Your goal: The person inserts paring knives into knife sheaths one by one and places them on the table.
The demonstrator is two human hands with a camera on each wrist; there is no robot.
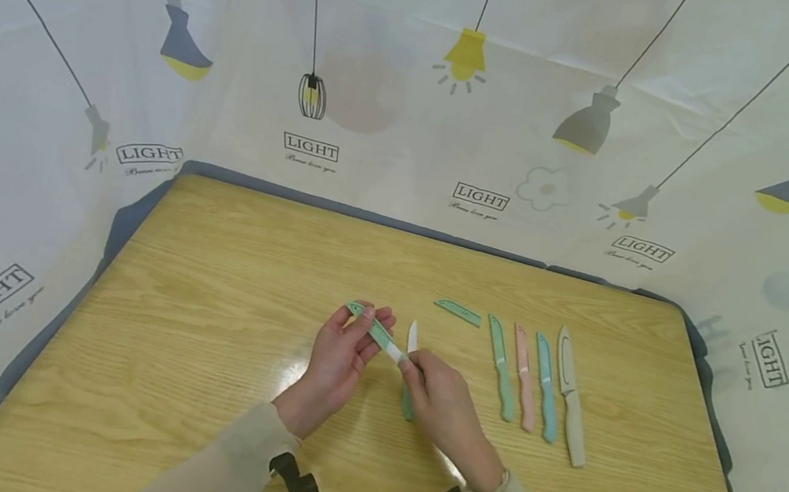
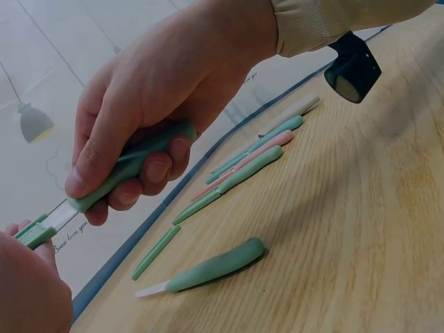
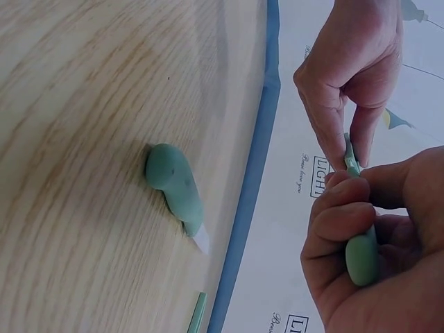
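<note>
My left hand (image 1: 339,360) pinches a green blade cover (image 1: 380,334) between thumb and fingers. My right hand (image 1: 445,396) grips the green handle of a paring knife (image 2: 142,163). Its blade sits partly inside the cover, with a short bare stretch showing between cover and handle. Both are held above the table. Below the hands lies a second green paring knife (image 2: 218,266), its pale blade bare; in the head view my right hand hides part of it. Beyond it a loose green blade cover (image 1: 457,313) rests on the wood.
To the right lie a covered green knife (image 1: 501,370), a pink knife (image 1: 524,378), a blue knife (image 1: 545,389) and a larger beige knife (image 1: 572,401), side by side. A lamp-printed curtain (image 1: 398,112) surrounds the wooden table (image 1: 187,318) at the back and sides.
</note>
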